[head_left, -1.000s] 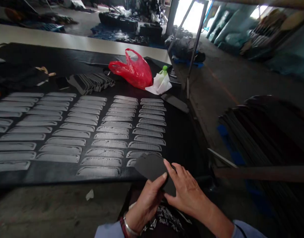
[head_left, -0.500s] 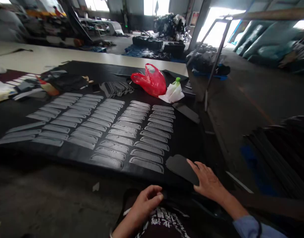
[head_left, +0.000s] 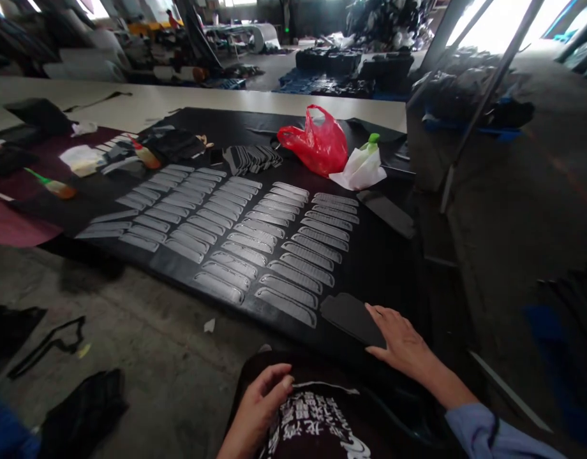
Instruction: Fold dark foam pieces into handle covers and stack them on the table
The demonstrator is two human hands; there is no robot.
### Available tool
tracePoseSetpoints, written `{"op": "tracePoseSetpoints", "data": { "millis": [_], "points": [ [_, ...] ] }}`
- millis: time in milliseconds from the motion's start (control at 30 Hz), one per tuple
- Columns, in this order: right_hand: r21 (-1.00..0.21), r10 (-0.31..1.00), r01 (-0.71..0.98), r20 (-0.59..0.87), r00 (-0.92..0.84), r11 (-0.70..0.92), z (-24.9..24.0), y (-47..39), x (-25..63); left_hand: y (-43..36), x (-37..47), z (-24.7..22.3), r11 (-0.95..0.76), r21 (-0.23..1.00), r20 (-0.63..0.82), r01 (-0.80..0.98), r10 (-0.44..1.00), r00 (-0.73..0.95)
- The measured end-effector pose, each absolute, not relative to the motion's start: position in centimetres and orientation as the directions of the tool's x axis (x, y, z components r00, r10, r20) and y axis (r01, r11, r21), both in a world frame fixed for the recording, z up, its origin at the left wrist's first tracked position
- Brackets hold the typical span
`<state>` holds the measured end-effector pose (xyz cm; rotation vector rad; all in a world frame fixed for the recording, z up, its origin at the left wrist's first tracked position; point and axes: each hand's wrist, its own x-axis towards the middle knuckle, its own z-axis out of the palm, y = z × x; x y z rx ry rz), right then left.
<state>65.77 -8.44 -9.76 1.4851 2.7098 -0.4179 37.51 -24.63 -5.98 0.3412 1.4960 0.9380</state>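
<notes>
at the near edge of the smooth black table cover (head_left: 384,271), a matte, flat, rounded dark-grey piece (head_left: 349,317) (single or stacked, cannot tell) lies beside rows of slim, curved grey strips (head_left: 298,258) with glossy outlines. right hand (head_left: 402,338): fingers spread, thumb apart, touching the piece's end. left hand (head_left: 260,401): fingers slack, half-curled, thumb near index finger, above dark cloth (head_left: 317,427) with white lettering

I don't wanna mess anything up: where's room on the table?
The black sheet right of the grey strips, between the lone flat piece and the dark pieces at the right hand; also the pale tabletop beyond the sheet. Crowded: among the strips.
</notes>
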Motion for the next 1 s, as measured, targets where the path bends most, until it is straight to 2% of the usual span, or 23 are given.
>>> {"op": "tracePoseSetpoints", "data": {
  "millis": [133, 300, 500, 600, 700, 800, 1000],
  "points": [
    [-0.236, 0.826, 0.824, -0.117, -0.551, 0.515, -10.0, -8.5, 65.7, -24.4, 37.6, -5.8, 0.639, 0.691, -0.712, -0.338, 0.683, -0.165],
    [-0.217, 0.828, 0.826, -0.111, -0.550, 0.520, -9.7, -8.9, 65.4, -23.1, 36.2, -6.9, 0.622, 0.731, -0.670, -0.281, 0.733, -0.121],
    [-0.104, 0.877, 0.889, -0.146, -0.457, 0.446, -8.6, -9.9, 64.8, -20.9, 33.5, -6.4, 0.617, 0.757, -0.631, -0.218, 0.776, 0.004],
    [-0.078, 0.899, 0.901, -0.068, -0.432, 0.427, -7.9, -10.4, 63.1, -20.3, 32.5, -6.2, 0.617, 0.761, -0.627, -0.198, 0.779, 0.017],
    [-0.132, 0.869, 0.860, 0.026, -0.493, 0.492, -7.4, -10.9, 59.4, -20.0, 31.8, -6.8, 0.621, 0.755, -0.631, -0.211, 0.775, 0.019],
    [-0.167, 0.834, 0.819, 0.047, -0.550, 0.549, -7.8, -11.6, 55.2, -19.7, 31.2, -7.3, 0.619, 0.750, -0.628, -0.232, 0.777, 0.044],
    [-0.064, 0.901, 0.899, 0.074, -0.428, 0.433, -10.6, -13.5, 51.3, -19.2, 29.6, -7.6, 0.628, 0.746, -0.628, -0.221, 0.774, 0.082]
  ]
}}
